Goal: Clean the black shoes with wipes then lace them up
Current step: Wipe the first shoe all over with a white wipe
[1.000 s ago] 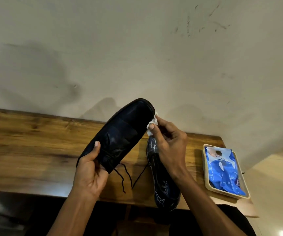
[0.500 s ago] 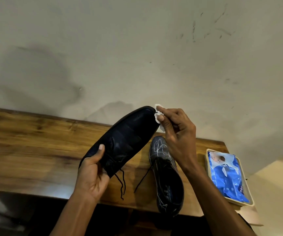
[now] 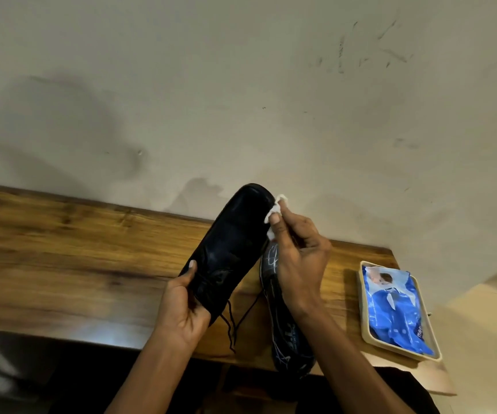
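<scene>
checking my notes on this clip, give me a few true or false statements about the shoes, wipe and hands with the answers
1. The left hand holds a shoe up off the table. True.
2. The right hand is empty. False: it pinches a white wipe against the raised shoe's toe.
3. The second shoe lies on the table. True.
4. The wipes pack sits to the left of both shoes. False: it lies in a tray to their right.
5. The raised shoe's laces are tied in a bow. False: they hang loose below it.
</scene>
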